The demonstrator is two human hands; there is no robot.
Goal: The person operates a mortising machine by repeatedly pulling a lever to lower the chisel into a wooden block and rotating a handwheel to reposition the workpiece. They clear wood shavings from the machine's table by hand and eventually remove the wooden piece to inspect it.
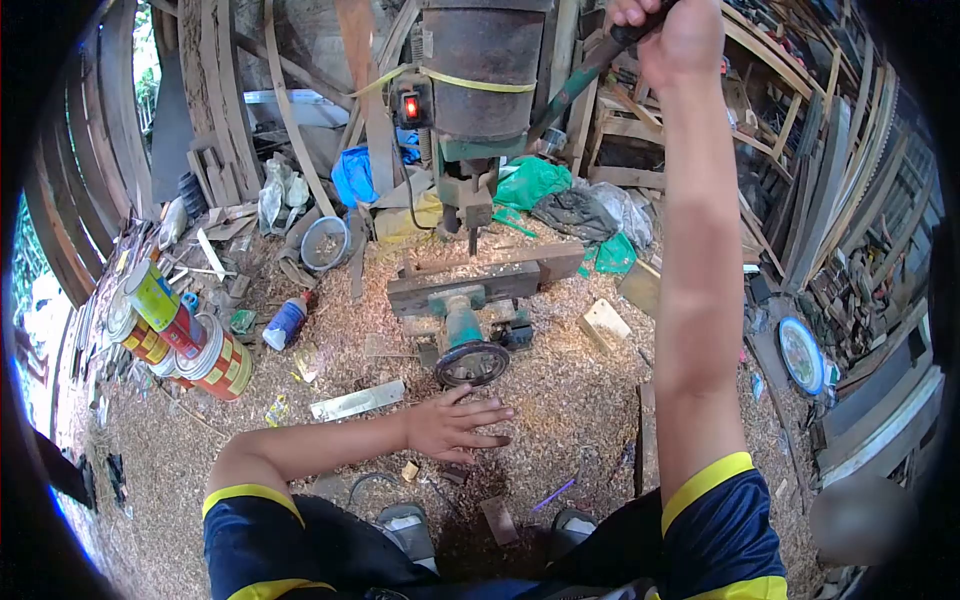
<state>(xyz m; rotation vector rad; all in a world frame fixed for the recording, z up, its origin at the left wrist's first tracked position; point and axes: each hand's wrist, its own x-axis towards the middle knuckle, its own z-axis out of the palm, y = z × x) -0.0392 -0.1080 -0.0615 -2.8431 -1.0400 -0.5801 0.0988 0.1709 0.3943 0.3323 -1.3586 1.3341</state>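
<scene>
The right hand (672, 30), at the top of the frame right of centre, is closed in a fist around the dark grip of a long green metal lever (578, 80) that slants down toward a grey-and-green drilling machine (478, 90) at top centre. The left hand (455, 425), just below the middle of the frame, hangs with its fingers spread wide and holds nothing; it is just below a round black handwheel (471, 363) at the front of the machine's green base. Above the handwheel, a long dark wooden beam (485, 275) lies across the machine bed under the drill bit. The floor (560, 400) all round is thick with pale wood shavings. At the left of the frame lie several red-and-yellow tin cans (185, 335), with a blue plastic bottle (285, 322) beside them.
</scene>
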